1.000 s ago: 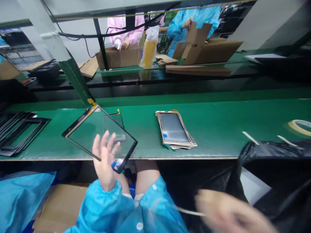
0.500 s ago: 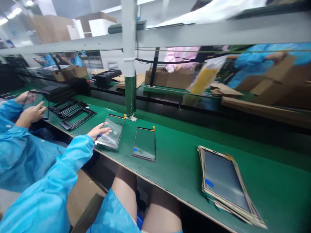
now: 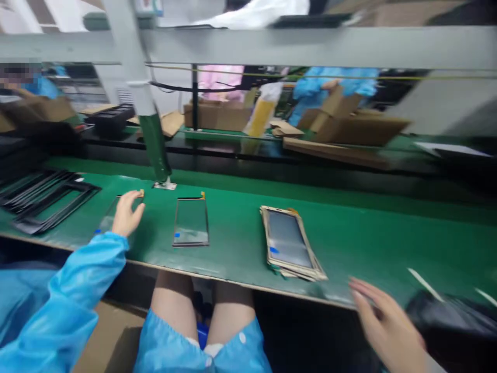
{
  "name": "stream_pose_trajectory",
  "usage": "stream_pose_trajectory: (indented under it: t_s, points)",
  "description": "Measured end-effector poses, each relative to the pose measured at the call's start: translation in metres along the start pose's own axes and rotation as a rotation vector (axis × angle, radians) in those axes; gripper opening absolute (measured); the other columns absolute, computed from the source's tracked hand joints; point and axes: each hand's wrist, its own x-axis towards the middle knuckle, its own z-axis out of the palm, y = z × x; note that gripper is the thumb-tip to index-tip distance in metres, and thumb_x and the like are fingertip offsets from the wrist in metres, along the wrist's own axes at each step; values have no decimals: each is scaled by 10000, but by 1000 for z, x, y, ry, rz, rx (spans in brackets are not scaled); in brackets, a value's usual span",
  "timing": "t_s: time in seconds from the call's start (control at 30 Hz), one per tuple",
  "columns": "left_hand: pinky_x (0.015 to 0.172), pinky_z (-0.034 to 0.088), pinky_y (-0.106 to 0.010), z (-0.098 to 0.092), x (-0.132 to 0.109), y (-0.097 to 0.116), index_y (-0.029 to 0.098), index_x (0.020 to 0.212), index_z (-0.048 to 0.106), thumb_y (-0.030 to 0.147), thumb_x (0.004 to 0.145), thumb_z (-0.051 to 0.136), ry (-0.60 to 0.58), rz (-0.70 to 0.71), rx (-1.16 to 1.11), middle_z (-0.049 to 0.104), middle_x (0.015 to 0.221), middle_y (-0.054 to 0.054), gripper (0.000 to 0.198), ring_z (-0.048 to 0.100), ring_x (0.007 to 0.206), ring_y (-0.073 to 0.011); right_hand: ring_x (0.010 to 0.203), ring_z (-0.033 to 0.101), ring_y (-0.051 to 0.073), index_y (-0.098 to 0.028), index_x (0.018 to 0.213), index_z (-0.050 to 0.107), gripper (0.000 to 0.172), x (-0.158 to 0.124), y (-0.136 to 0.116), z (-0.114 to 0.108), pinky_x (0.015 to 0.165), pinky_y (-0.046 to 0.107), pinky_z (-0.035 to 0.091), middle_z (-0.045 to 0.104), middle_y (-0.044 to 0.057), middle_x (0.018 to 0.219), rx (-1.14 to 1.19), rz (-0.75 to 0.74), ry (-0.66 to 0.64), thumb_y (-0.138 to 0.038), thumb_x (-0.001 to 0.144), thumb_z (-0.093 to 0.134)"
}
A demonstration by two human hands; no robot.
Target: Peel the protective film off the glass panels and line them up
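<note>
My left hand rests on a thin glass panel lying flat on the green belt, fingers curled lightly over its far edge. A second glass panel with a dark frame and a blue tab lies just to the right of it. Further right sits a stack of gold-rimmed screens. My right hand hovers low at the near right, below the belt's edge, fingers stretched out and holding nothing; it is blurred.
Black frames are piled at the left end of the belt. A grey post stands behind the panels. A black bag hangs at the near right. People with cardboard boxes work across the line.
My left hand has laid the glass panel down on the belt, left of the other one. My right hand has come back into view at the lower right. The view swung right.
</note>
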Motion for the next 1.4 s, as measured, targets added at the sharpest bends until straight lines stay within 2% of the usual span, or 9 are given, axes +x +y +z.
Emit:
stream_pose_trajectory:
  t_s: [0.1,0.23,0.4,0.63,0.8,0.97,1.13,1.27,1.4]
  points:
    - [1163,278,-472,109,-36,19,237,948,709,354,742,661,-360,154,-9,665,1200,-83,241,508,1257,-289,1027,606,322,-200,921,658,552,12,8,28,861,525,507,648,174,1071,98,145,72,-711,834,467]
    - [1167,263,-493,242,-96,42,181,1037,704,330,741,641,-645,192,24,598,1340,-132,337,440,1343,-319,1044,599,308,-147,978,665,606,36,13,83,940,527,471,655,185,1073,94,192,95,-691,832,440]
    - [1204,65,-535,311,-128,53,69,1329,517,285,793,571,-683,70,58,347,1527,-219,581,233,1457,-352,1144,544,308,-161,1162,638,545,27,12,104,1011,542,396,603,167,1232,74,211,103,-594,891,449]
    - [1231,113,-398,307,-137,74,144,1366,475,173,794,559,-657,-97,-205,305,1567,-131,579,187,1480,-246,1183,518,319,-184,1224,634,549,21,13,96,1043,544,353,583,144,1281,108,232,48,-595,901,465]
    - [1002,489,-403,335,-128,95,96,1407,346,228,905,487,-769,-402,-485,480,1420,-240,538,582,1221,-250,1220,507,301,-149,1205,648,633,24,14,95,1070,490,360,573,157,1304,190,296,8,-645,874,434]
    - [875,544,-358,349,-110,111,68,1328,438,269,867,600,-884,-651,-662,645,1193,-247,528,700,1011,-248,1282,454,332,-133,1177,646,718,24,5,84,1106,503,314,566,169,1319,289,394,81,-718,783,505]
    - [847,541,-344,281,-126,112,126,1271,553,254,825,659,-1061,-654,-778,675,1191,-203,476,701,1016,-263,1015,629,277,-166,1060,640,662,30,-14,54,814,388,521,674,138,1101,786,658,152,-756,794,503]
    - [758,554,-303,204,-146,86,175,1219,606,380,778,742,-1227,-634,-742,646,1260,-188,505,706,1006,-277,648,622,182,-159,791,674,666,43,-53,39,580,281,495,690,100,755,1102,776,-328,-813,685,606]
    - [755,552,-276,149,-156,62,207,1211,620,417,805,726,-1221,-611,-689,622,1306,-165,469,703,1016,-255,534,564,140,-125,705,666,710,53,-99,38,483,232,393,653,93,626,1049,681,-651,-831,685,594]
